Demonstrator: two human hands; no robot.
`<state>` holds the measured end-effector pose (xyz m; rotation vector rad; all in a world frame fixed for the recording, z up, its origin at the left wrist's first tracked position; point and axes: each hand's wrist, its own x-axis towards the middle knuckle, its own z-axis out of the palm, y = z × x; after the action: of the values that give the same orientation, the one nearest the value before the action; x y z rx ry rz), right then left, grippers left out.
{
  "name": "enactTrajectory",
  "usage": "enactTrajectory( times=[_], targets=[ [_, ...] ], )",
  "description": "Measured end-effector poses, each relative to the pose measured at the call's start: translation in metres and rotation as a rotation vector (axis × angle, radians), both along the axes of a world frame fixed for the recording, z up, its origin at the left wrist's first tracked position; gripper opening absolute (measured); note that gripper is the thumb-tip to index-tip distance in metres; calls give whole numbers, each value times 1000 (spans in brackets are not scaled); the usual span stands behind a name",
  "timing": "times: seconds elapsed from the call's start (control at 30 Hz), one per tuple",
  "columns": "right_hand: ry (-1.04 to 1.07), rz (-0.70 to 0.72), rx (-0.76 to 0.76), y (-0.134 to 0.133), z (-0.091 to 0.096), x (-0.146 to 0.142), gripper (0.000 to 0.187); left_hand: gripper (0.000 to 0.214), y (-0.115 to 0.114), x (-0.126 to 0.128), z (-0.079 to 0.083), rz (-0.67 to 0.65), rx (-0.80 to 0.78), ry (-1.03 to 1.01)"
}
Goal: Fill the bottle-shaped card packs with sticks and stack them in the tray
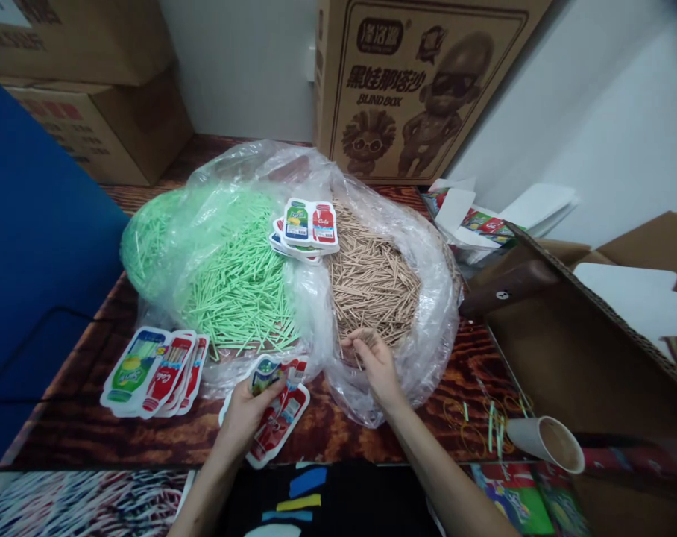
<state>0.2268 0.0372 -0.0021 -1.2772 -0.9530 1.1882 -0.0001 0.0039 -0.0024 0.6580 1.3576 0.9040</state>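
My left hand [252, 406] is closed on bottle-shaped blister packs [279, 429] with green and red prints, fanned apart near the table's front edge. At the front of the brown stick pile [375, 280], my right hand [375, 362] has its fingertips pinched together on brown sticks; how many is too small to tell. Left of that pile lies a heap of light green sticks [238, 291], both in clear plastic bags [310, 298]. A small stack of twin-bottle packs [310, 227] rests between the heaps. Another stack of packs [153, 373], brown sticks showing inside the top one, lies at the left.
A large carton [405, 89] stands behind the bags, with more cartons [92, 112] back left. On the right are an open cardboard box [584, 358], a tipped paper cup [545, 444], rubber bands [464, 440] and loose green sticks. A blue panel [36, 246] borders the left.
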Motion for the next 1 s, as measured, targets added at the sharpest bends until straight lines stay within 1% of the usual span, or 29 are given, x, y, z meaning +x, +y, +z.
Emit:
enactTrajectory(
  times=[0.07,0.13,0.3,0.43,0.53,0.63,0.77,0.9,1.0],
  targets=[
    [-183,36,51,-4,-4,-2,15,33,-1,0,-1,8,-7,-6],
    [-312,52,73,-7,-8,-4,16,31,-2,0,-3,15,-2,-15],
    [-422,52,90,-12,-14,-4,19,28,-2,0,-3,27,-4,-40],
    [-397,29,123,-13,-17,-4,18,29,-1,2,3,39,-24,-64],
    [-354,32,113,-14,-18,-3,18,29,1,3,5,43,-13,-55],
    [-359,51,115,-15,-17,-4,18,29,1,3,5,39,-5,-29],
    [-367,39,132,-15,-14,-5,17,30,1,2,2,47,-8,-22],
    [-347,41,114,-14,-13,-6,17,31,2,2,-1,54,-25,-37],
    [-313,44,98,-14,-13,-6,15,31,3,3,1,47,-28,-38]
  ],
)
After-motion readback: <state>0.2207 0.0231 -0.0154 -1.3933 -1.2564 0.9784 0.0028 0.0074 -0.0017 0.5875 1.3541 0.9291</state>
